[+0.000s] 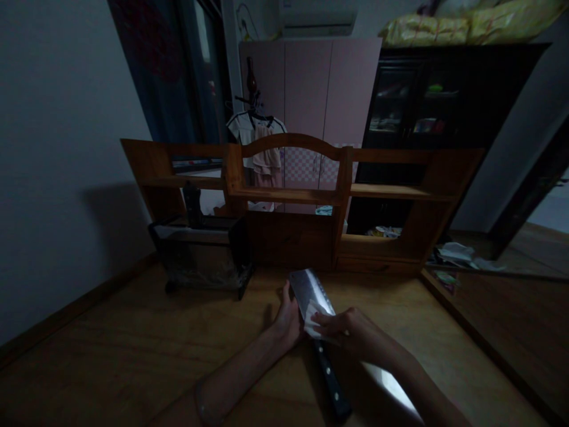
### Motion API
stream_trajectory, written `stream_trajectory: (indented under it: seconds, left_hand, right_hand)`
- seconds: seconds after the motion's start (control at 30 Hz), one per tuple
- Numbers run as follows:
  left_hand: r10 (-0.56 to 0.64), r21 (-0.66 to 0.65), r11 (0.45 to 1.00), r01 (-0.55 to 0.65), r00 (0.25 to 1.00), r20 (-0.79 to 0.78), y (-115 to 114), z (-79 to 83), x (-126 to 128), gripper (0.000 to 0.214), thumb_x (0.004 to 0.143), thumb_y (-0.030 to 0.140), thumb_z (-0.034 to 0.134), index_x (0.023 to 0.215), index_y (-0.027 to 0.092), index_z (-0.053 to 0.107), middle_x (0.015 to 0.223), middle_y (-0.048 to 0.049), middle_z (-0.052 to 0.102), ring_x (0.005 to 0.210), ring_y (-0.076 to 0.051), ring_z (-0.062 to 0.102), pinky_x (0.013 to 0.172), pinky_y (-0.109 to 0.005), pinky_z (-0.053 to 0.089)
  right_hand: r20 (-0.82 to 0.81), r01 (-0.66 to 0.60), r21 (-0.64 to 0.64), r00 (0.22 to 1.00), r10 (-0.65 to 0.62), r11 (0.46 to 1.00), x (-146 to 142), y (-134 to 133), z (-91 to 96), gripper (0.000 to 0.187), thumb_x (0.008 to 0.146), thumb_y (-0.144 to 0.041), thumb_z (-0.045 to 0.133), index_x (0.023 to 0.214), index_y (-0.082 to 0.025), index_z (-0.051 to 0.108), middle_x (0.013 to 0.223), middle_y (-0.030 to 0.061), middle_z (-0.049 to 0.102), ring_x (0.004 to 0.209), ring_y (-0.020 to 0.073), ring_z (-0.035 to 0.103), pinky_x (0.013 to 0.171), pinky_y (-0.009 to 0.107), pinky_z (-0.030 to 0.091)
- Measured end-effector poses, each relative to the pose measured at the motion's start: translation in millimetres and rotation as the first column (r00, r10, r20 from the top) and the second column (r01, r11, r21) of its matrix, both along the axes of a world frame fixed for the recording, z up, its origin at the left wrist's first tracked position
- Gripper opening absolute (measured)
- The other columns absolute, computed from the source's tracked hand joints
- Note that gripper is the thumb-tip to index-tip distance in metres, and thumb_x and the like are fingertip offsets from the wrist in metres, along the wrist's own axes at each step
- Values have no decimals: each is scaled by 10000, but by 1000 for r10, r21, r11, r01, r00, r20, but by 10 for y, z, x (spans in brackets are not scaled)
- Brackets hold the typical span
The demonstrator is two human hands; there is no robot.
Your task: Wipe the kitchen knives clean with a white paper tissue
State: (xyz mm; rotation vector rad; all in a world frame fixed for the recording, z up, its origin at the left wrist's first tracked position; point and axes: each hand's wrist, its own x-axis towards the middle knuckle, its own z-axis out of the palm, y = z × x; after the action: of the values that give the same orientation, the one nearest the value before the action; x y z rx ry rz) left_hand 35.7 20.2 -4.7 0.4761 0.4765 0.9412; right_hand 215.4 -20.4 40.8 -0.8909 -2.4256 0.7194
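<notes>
A cleaver [306, 290] with a wide steel blade and a black handle [331, 379] lies on the wooden desk [133, 356], blade pointing away from me. My left hand [288, 320] rests against the blade's left edge, fingers curled along it. My right hand [349, 329] presses a small white cloth [312, 320] onto the blade near the handle, fingers pinched on the cloth.
A wooden shelf unit [293, 196] stands at the desk's back. A dark wire rack [200, 255] holding a black object sits at its left. Behind are a pink wardrobe [311, 89], hanging clothes [260, 142] and a dark cabinet [435, 107]. Papers [457, 255] lie at right.
</notes>
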Motion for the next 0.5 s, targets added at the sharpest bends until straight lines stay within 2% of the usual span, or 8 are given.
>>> stream_trajectory:
  seconds: [0.1,0.23,0.3,0.5]
  left_hand:
    - [-2,-15,1000,3,998,58,-2,13,0,673,806,694,379,1131,132,559,966,-135,668,926,-284,620,876,-394,424]
    - [10,-2,1000,-10,999,45,-19,37,-5,662,822,662,393,1134,104,566,1012,-165,665,958,-305,614,936,-427,395]
    - [10,12,1000,-10,999,51,-27,46,-9,670,832,653,383,1159,95,558,1036,-172,662,971,-306,612,952,-430,384]
    - [-3,3,1000,3,998,66,-32,59,-1,658,838,640,385,1189,107,546,1058,-168,656,1002,-314,605,958,-437,377]
  right_hand:
    - [41,41,-5,998,-41,999,166,72,-37,230,888,-264,534,1042,-276,705,1180,35,616,981,219,668,855,293,513]
    - [109,106,-22,989,-103,994,318,123,-39,298,919,-331,460,923,-268,751,1065,14,677,838,238,706,753,314,539]
    - [133,148,-12,980,-145,989,338,123,-22,303,918,-342,459,925,-263,752,1017,9,701,808,238,708,739,318,540]
    - [51,118,-5,992,-118,993,235,76,3,281,921,-278,475,1139,-273,653,1223,36,595,1034,245,641,905,343,486]
